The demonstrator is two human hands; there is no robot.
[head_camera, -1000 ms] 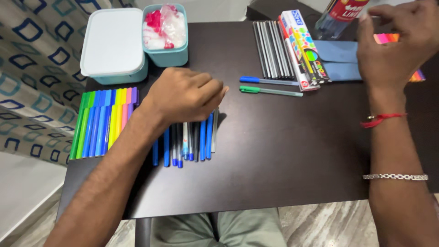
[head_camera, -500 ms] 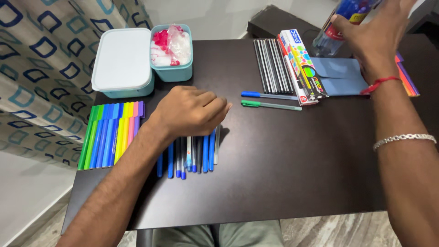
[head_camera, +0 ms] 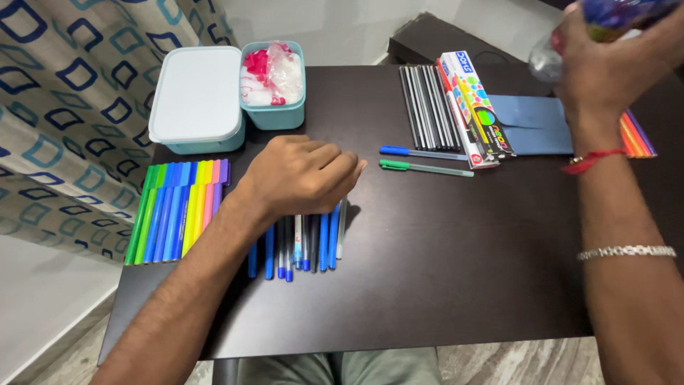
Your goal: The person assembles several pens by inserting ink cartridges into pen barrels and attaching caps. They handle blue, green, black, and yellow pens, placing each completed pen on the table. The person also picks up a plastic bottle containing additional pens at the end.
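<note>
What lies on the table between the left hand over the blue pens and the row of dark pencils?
In the head view, two loose pens lie between the left hand and the dark pencils: a blue-capped pen and, just below it, a green-capped pen.

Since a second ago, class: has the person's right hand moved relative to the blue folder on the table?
Yes. The right hand has lifted up and away past the far edge of the blue folder, now gripping a clear bottle; earlier it hovered beside the folder.
</note>
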